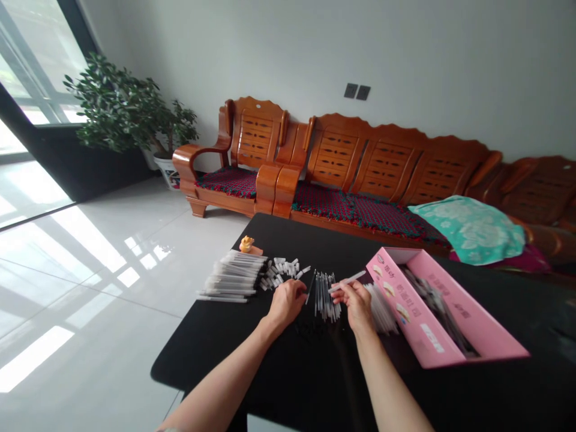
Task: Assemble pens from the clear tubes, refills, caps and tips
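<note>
Black counter [202, 366] carries an open pink carton [454, 312] at its right, with dark slim items [438, 306] lying inside, too shadowed to name exactly. A bundle of clear tubes [380, 309] sits just beside the carton's wall. Left of that lie a heap of white-tipped tubes [231, 276], loose white caps [281, 273] and a fan of thin refills [324, 297], between the hands. Right hand [355, 306] has its grip clenched on a white pen [348, 281]; left hand [285, 303] pinches a thin dark refill [309, 289].
</note>
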{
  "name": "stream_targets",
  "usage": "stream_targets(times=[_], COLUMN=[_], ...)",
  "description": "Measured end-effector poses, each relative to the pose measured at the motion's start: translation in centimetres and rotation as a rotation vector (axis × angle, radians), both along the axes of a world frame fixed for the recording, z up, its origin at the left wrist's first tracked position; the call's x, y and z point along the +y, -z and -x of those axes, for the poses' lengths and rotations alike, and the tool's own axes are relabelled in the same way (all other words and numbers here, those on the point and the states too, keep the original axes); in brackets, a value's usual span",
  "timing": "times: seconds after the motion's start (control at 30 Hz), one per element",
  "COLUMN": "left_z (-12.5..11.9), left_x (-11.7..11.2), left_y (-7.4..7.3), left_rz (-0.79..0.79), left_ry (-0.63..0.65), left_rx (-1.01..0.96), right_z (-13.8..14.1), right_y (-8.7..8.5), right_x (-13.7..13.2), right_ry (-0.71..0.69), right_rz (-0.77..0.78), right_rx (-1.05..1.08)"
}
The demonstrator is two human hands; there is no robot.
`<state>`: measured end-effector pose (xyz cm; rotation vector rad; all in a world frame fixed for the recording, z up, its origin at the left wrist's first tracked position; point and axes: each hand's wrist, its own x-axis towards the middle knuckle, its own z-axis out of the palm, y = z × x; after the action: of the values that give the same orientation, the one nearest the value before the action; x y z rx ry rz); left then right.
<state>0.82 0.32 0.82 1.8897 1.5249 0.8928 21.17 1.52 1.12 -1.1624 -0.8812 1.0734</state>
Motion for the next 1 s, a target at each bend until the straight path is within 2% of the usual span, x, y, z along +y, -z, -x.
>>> stream_targets(times=[0.1, 0.23, 0.43, 0.53, 0.6, 0.67, 0.83, 0.9, 1.0], left_z=[-1.5, -1.7, -1.5, -1.1, -0.7, -0.1, 0.9, 1.3, 1.8], left_x=[1.3, 1.2, 1.5, 2.0, 2.1, 2.2, 2.1, 2.2, 2.6], left_y=[1.1, 2.0, 1.7, 1.5, 1.3, 1.1, 0.9, 1.0, 1.2], left_rz=[-0.011, -0.032, 0.026, 0.031, 0.017, 0.041, 0.207, 0.191, 0.16], left_ry=[-0.004, 0.007, -0.04, -0.067, -0.075, -0.061, 0.096, 0.149, 0.179], left_rx=[0.124, 0.248, 0.355, 0.347, 0.27, 0.114, -0.325, -0.401, -0.416], right_z=[0.3, 0.5, -0.3, -0.6, -0.8, -0.9, -1.3, -1.4, -1.5], right_y=[0.8, 1.8, 2.7, 2.8, 2.9, 3.1, 3.5, 3.4, 3.3], right_x=[1.5, 2.3, 2.3, 2.2, 2.2, 2.2, 2.4, 2.4, 2.5], right_ry=[0.048, 0.119, 0.098, 0.083, 0.074, 0.059, 0.052, 0.066, 0.093], right_rz=[-0.034, -0.073, -0.111, -0.131, -0.147, -0.157, -0.199, -0.215, -0.242], right_rx=[0.008, 0.062, 0.147, 0.178, 0.194, 0.213, 0.307, 0.338, 0.353])
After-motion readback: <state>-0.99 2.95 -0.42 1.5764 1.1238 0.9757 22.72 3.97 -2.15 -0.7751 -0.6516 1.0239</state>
